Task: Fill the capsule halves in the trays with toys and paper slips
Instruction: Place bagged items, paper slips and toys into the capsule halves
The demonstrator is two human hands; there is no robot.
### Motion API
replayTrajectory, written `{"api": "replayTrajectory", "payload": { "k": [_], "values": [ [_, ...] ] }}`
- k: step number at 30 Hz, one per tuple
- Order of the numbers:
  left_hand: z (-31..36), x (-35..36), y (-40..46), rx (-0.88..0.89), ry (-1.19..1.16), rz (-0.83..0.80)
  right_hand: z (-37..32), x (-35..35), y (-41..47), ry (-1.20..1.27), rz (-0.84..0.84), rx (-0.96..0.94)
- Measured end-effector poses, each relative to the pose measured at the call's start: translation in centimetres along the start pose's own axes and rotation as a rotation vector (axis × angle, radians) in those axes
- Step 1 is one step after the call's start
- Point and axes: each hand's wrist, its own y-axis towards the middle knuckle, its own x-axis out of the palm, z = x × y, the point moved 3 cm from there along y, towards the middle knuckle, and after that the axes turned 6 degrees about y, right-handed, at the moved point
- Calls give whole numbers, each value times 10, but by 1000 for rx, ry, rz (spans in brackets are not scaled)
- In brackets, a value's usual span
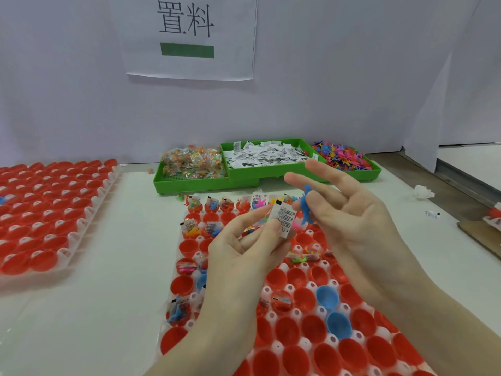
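Head view. Your left hand [244,240] pinches a folded paper slip [285,219] between thumb and fingertips, held upright above the near tray [273,318]. Your right hand [349,210] holds a small blue toy figure [305,206] against the thumb, with the index and middle fingers stretched out straight above it; slip and toy sit just beside each other, and whether they touch cannot be told.

The near tray, white, carries rows of red capsule halves [295,359] with two blue halves [328,295] among them. Halves in the far rows and some down the left edge already contain toys and slips; most of the nearer ones show only bare red interiors.

To the left, apart from the near tray, a second tray [89,210] holds red halves, most of them bare inside.

At the back, against the white wall, three green bins: the left one [189,183] with bagged colourful pieces, the middle one [267,175] with loose paper slips, the right one [371,172] with loose pink, blue and orange toy figures.

A paper sign [189,36] with two black characters and a green bar hangs on the wall. One stray slip [431,213] lies on the table at right.
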Motion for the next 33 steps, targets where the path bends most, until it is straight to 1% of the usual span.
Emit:
{"api": "replayTrajectory", "payload": {
  "k": [3,5,11,14,20,24,27,30,33],
  "values": [
    [1,-1,-2,15,8,-4,-1,2,-4,-86,58,-100],
    [1,-1,-3,27,17,0,-2,2,-6,-107,74,-110],
    [3,0,-5,54,20,-3,-5,2,-8,-48,72,-35],
    [5,0,-7,71,4,-10,-7,0,-9,-68,90,0],
    [8,-2,-10,101,5,-134,-6,-4,-10,-134,116,55],
    [9,-6,-11,93,3,-189,-7,-6,-10,-146,118,52],
    [10,-7,-11,90,25,-218,-10,-4,-11,-190,112,-10],
    [9,-6,-9,108,78,-205,-10,1,-13,-241,69,-65],
    [8,-7,-7,138,117,-168,-7,3,-12,-276,38,-57]
  ]
}}
